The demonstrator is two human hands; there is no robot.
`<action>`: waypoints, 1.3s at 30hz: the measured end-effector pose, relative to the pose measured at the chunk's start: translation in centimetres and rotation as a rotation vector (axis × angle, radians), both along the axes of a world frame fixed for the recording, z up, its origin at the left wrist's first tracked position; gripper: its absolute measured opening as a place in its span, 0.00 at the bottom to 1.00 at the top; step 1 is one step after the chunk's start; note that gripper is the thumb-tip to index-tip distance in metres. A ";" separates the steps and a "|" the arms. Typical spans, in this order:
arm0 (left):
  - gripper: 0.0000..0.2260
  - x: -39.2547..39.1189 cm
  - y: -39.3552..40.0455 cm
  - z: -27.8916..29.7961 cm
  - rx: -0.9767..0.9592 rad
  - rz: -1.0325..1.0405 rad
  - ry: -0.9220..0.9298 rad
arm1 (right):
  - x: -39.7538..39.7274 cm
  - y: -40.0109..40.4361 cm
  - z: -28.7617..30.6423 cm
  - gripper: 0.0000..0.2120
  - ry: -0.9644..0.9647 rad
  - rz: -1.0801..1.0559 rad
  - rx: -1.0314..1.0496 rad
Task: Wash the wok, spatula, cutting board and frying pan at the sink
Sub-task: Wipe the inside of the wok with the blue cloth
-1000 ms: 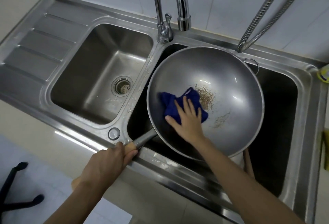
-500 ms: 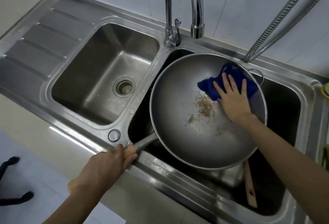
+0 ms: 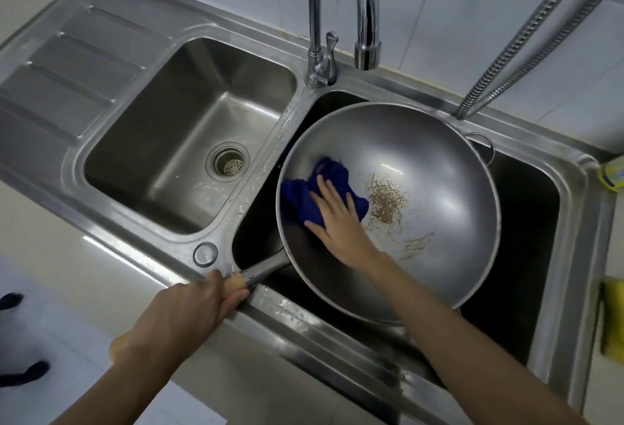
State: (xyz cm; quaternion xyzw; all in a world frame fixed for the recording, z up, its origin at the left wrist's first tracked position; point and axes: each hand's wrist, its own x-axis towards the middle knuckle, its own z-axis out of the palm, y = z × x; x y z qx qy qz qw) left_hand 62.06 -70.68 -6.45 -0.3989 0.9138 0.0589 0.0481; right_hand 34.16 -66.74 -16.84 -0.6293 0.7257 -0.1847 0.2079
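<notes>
A large steel wok [image 3: 439, 167] lies tilted over the right basin of the steel double sink [image 3: 290, 113]. Brown food residue [image 3: 386, 203] sticks near its centre. My left hand [image 3: 189, 316] grips the wok's wooden handle at the sink's front edge. My right hand [image 3: 341, 222] lies flat inside the wok, fingers spread, pressing a blue cloth [image 3: 317, 193] against the left inner wall. The spatula, cutting board and frying pan are not visible from here.
The left basin with its drain strainer [image 3: 229, 163] holds nothing. The tap spout [image 3: 367, 53] hangs above the wok's far rim, no water running. A metal hose [image 3: 526, 39] crosses the upper right. Yellow items [image 3: 613, 320] lie on the right counter edge.
My right hand swept the blue cloth from the wok's far right rim across to its left inner wall. My left hand kept its grip on the handle.
</notes>
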 end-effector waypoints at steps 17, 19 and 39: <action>0.20 -0.8 0.0 0.4 -0.042 -0.018 -0.024 | -6.7 -6.9 3.1 0.27 -0.159 -0.375 -0.145; 0.21 -0.6 0.1 0.0 -0.031 -0.013 -0.012 | -3.3 -7.8 3.9 0.28 -0.420 -0.397 -0.222; 0.28 -1.3 0.7 1.5 -0.008 -0.057 -0.138 | -7.9 11.1 1.9 0.23 0.148 0.169 0.255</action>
